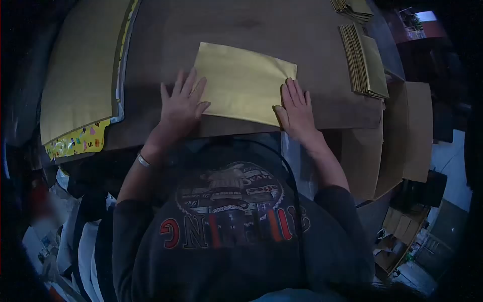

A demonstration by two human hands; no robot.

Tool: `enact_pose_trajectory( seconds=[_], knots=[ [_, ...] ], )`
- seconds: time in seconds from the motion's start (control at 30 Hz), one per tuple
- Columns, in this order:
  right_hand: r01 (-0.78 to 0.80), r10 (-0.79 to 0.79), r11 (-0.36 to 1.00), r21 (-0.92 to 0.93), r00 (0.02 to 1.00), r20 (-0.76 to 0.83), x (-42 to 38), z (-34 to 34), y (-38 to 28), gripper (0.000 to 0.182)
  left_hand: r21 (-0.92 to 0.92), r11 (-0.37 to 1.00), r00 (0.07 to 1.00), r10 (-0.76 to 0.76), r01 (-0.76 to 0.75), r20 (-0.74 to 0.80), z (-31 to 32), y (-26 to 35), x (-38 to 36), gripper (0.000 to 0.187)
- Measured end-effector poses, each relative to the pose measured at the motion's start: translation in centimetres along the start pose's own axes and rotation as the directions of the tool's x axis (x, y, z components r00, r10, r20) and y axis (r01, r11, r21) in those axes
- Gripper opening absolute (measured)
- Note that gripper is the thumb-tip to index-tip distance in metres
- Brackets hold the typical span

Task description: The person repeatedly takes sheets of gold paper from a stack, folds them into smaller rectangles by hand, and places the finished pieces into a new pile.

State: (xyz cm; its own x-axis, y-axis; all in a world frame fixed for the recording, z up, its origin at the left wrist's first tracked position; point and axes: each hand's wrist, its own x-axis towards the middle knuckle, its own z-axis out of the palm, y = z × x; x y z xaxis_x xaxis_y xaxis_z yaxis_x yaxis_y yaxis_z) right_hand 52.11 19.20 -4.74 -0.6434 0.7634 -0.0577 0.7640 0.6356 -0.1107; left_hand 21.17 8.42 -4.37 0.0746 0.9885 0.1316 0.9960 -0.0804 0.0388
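Note:
A flat, yellowish sheet of paper or an envelope (241, 83) lies slightly turned on the brown tabletop in front of me. My left hand (182, 100) is at its left edge, fingers spread, the thumb by the lower left corner. On the right edge rests my right hand (296, 106), fingers stretched out and pointing away from me. A crease runs from the upper right corner near those fingertips. Neither hand is wrapped round anything.
At left lies a large stack of tan sheets (83, 70) over yellow printed wrapping (80, 141). Bundles of folded yellowish pieces (363, 60) stand at the right edge of the brown table (241, 22). An open cardboard box (407, 131) is below them.

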Motion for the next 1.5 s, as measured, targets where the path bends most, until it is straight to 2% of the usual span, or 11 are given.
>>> enact_pose_trajectory(
  seconds=[0.27, 0.47, 0.73, 0.9, 1.0, 1.03, 1.17, 1.23, 1.27, 1.33, 1.5],
  knots=[
    [0.054, -0.054, 0.999, -0.004, 0.996, -0.071, -0.4, 1.0, 0.7, 0.06, -0.369, 0.833, 0.903, 0.429, -0.412, -0.041, 1.8, 13.7, 1.2, 0.071],
    [0.017, -0.017, 1.0, -0.005, 0.999, -0.042, -0.3, 0.3, 0.2, 0.062, -0.254, 0.942, 0.948, 0.269, -0.221, 0.171, -1.0, 6.4, -2.1, 0.072],
    [0.026, -0.024, 0.999, 0.024, 0.996, -0.084, -0.3, 0.8, 0.3, 0.061, -0.082, 0.991, 0.993, 0.106, -0.102, 0.051, -0.6, 1.3, -6.5, 0.076],
    [0.014, -0.013, 1.0, 0.016, 0.997, -0.079, -0.4, 0.1, 0.1, 0.06, 0.081, 0.977, 0.935, -0.212, 0.197, 0.283, -4.3, 1.3, -5.8, 0.069],
    [0.009, -0.003, 0.988, 0.153, 0.999, -0.041, -1.2, -0.6, 1.0, 0.057, 0.126, 0.941, 0.939, -0.327, 0.313, 0.11, -4.1, -0.2, -5.8, 0.059],
    [0.08, 0.009, 0.951, 0.299, 0.959, -0.284, -1.8, 0.4, 2.0, 0.049, 0.056, 0.943, 0.942, -0.332, 0.329, 0.048, -4.4, 0.1, -5.5, 0.052],
    [0.041, 0.214, 0.865, 0.5, 0.871, -0.443, -6.4, -0.7, 2.2, 0.033, -0.227, 0.972, 0.993, -0.075, 0.052, -0.094, -3.2, 4.6, -1.6, 0.049],
    [-0.217, 0.372, 0.66, 0.719, 0.926, -0.062, -8.2, -0.7, 1.7, 0.032, -0.346, 0.933, 0.995, 0.095, -0.103, -0.042, -1.8, 7.5, 1.6, 0.043],
    [-0.13, 0.295, 0.796, 0.591, 0.936, -0.191, -8.7, 0.9, 1.8, 0.031, -0.405, 0.897, 0.983, 0.18, -0.175, -0.027, -1.2, 8.7, 3.0, 0.04],
    [-0.107, 0.22, 0.877, 0.469, 0.956, -0.194, -8.9, 1.3, 0.8, 0.031, -0.45, 0.87, 0.978, 0.208, -0.201, -0.034, 0.4, 10.3, 5.1, 0.04],
    [-0.183, 0.331, 0.534, 0.825, 0.944, -0.005, -7.9, 2.3, -1.8, 0.038, -0.444, 0.877, 0.981, 0.195, -0.186, -0.026, 2.0, 10.9, 6.4, 0.042]
  ],
)
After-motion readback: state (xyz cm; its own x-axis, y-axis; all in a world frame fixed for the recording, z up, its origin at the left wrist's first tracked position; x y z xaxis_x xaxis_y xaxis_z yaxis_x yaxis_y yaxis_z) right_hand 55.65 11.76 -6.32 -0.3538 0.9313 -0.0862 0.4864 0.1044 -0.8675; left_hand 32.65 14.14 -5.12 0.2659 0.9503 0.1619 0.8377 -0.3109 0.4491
